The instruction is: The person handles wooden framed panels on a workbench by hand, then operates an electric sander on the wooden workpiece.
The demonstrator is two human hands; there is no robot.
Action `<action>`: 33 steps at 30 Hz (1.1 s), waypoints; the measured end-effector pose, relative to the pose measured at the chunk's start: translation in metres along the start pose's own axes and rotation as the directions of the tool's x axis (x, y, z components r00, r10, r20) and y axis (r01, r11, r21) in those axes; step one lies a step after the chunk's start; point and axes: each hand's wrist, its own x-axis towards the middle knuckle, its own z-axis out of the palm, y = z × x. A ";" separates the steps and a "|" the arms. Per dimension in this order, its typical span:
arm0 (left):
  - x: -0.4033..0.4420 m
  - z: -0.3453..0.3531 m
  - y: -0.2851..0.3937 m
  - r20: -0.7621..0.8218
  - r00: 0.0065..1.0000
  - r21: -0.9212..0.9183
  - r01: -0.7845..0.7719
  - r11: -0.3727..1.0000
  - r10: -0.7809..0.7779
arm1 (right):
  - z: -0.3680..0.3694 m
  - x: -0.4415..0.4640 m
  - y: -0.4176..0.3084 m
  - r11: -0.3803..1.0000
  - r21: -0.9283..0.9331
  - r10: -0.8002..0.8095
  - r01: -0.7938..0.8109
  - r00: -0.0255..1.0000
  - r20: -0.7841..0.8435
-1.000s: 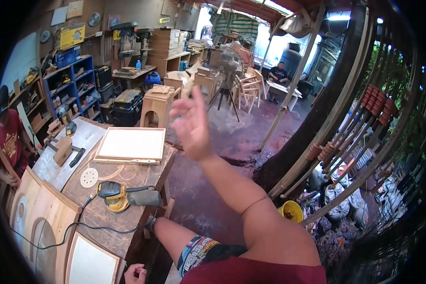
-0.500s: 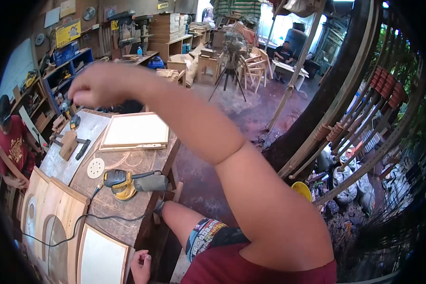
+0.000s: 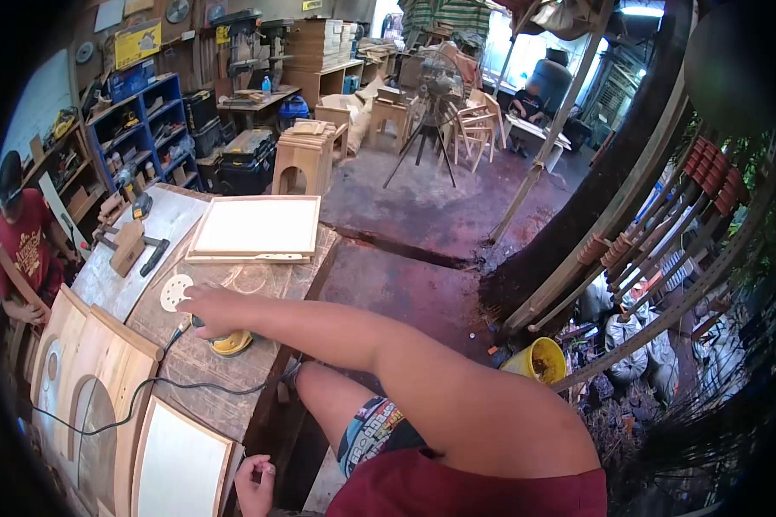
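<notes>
My right hand (image 3: 215, 312) is over the top of a yellow-and-black sander (image 3: 231, 344), its fingers curled down around the head. The hand and forearm hide most of the sander and its dust bag. Just past my fingertips lies a round sanding disc (image 3: 174, 291) with holes. Low in the view, my left hand (image 3: 254, 487) is loosely curled, with nothing visible in it. It is beside the wood-framed white panel (image 3: 181, 457). A dark cord (image 3: 215, 387) crosses the workbench (image 3: 211, 405) and the curved wooden pieces (image 3: 116, 358).
Another framed white panel (image 3: 254, 228) lies at the bench's far end. A clamp (image 3: 131, 247) with a wooden block sits on the grey board. A co-worker (image 3: 24, 246) holds a wooden strip at the left. A yellow bucket (image 3: 553, 358) stands at the right.
My right hand has come down from above the far end of the bench onto the sander. My left hand stays curled by the panel. The view has shifted slightly.
</notes>
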 end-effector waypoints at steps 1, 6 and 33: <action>-0.002 -0.002 -0.002 0.002 1.000 0.003 0.007 1.000 -0.007 | 0.015 0.008 0.004 0.999 -0.044 0.019 -0.023 0.996 -0.086; 0.000 -0.007 -0.002 0.001 0.999 -0.022 0.035 0.999 -0.035 | 0.041 0.030 -0.001 0.974 -0.161 0.157 -0.160 0.987 -0.036; -0.048 0.015 0.124 0.083 0.742 -0.870 -0.272 0.412 0.665 | 0.033 0.041 0.010 0.927 -0.254 0.288 -0.276 0.958 0.009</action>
